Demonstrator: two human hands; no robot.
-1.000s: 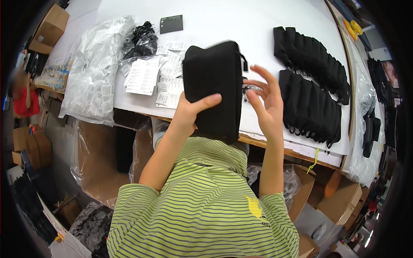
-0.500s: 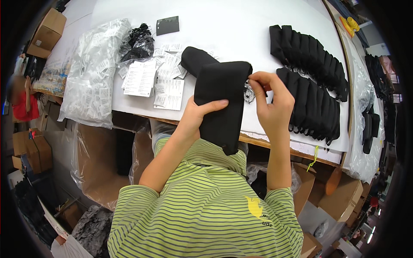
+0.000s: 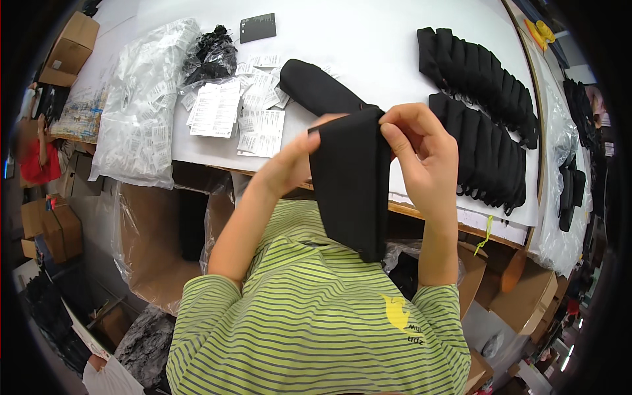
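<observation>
I hold a black fabric pouch (image 3: 352, 184) upright in front of my chest, above the table's near edge. My left hand (image 3: 289, 164) grips it from behind on the left side. My right hand (image 3: 421, 155) pinches its top right corner with thumb and fingers. Another black pouch (image 3: 316, 85) lies flat on the white table (image 3: 368, 39) just behind my hands.
Two rows of stacked black pouches (image 3: 487, 112) lie at the right of the table. Paper leaflets (image 3: 240, 115), a clear plastic bag (image 3: 141, 112) and a bundle of black cords (image 3: 210, 56) sit at the left. Cardboard boxes (image 3: 66, 46) stand around; another person in red (image 3: 36, 158) is far left.
The pouch has turned from broad face to a narrower, tilted view and come lower toward my chest. My right hand went from spread fingers to pinching the top corner.
</observation>
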